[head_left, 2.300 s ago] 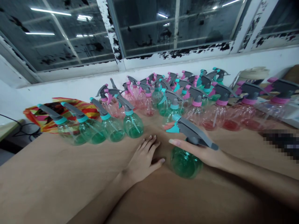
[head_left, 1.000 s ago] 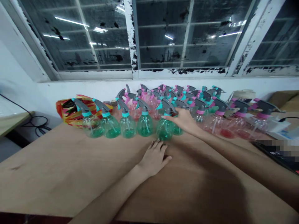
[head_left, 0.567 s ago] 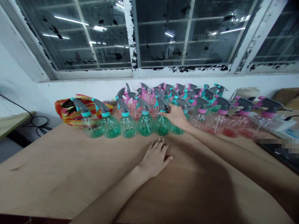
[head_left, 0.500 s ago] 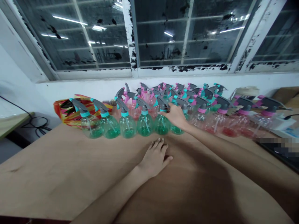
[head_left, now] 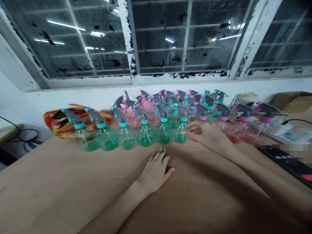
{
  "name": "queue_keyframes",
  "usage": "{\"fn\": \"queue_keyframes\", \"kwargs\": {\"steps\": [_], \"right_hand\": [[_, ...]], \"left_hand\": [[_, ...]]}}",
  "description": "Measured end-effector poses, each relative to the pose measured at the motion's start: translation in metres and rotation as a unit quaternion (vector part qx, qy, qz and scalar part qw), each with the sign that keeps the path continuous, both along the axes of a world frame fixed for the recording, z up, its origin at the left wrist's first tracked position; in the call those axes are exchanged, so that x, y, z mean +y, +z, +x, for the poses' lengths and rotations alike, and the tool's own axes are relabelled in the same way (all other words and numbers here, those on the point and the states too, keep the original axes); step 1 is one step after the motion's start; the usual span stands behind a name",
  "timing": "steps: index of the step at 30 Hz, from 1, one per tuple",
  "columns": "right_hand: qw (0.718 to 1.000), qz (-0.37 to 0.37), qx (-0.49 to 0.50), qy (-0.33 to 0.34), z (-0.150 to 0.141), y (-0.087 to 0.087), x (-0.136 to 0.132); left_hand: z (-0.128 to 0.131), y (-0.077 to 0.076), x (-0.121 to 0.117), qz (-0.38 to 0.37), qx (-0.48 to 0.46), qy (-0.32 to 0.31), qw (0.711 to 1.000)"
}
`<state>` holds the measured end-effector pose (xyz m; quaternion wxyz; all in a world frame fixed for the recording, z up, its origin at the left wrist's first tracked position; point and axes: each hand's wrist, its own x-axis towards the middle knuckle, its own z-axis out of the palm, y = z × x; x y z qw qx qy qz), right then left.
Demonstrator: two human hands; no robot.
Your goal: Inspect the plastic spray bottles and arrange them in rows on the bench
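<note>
A row of green spray bottles (head_left: 145, 133) with grey triggers and teal collars stands along the far side of the brown table (head_left: 60, 185). My right hand (head_left: 207, 136) hovers just right of the row's last green bottle (head_left: 180, 131), fingers stretched out and holding nothing; the fingertips are close to that bottle. My left hand (head_left: 156, 170) lies flat on the table, palm down and fingers apart, just in front of the row.
Behind and to the right stand several pink spray bottles (head_left: 225, 122) and more green ones. A red and yellow bag (head_left: 57, 122) lies at the left end. A dark phone (head_left: 287, 161) and a power strip (head_left: 278, 128) sit at right. White wall and windows behind.
My right hand carried a green bottle to the row, set it at the right end and let go; it has since drawn back to the right. My left hand stayed flat.
</note>
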<state>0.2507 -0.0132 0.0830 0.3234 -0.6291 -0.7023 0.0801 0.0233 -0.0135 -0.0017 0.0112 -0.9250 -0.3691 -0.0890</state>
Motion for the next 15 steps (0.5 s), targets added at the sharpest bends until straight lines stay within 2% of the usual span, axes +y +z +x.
{"fn": "queue_keyframes", "kwargs": {"steps": [3, 6, 10, 15], "right_hand": [[0.999, -0.009, -0.004, -0.042, 0.025, -0.008, 0.007], [0.997, 0.000, -0.013, -0.075, 0.033, -0.017, 0.024], [0.995, -0.004, -0.030, -0.091, 0.021, -0.026, 0.043], [0.992, -0.006, -0.071, -0.108, 0.004, -0.029, 0.053]], "left_hand": [[0.000, 0.001, 0.000, -0.002, 0.010, 0.005, 1.000], [0.000, 0.002, 0.002, 0.001, 0.026, 0.006, 1.000], [-0.002, 0.003, 0.003, 0.028, 0.023, -0.003, 0.999], [-0.005, 0.002, 0.006, 0.039, 0.035, -0.005, 0.999]]}}
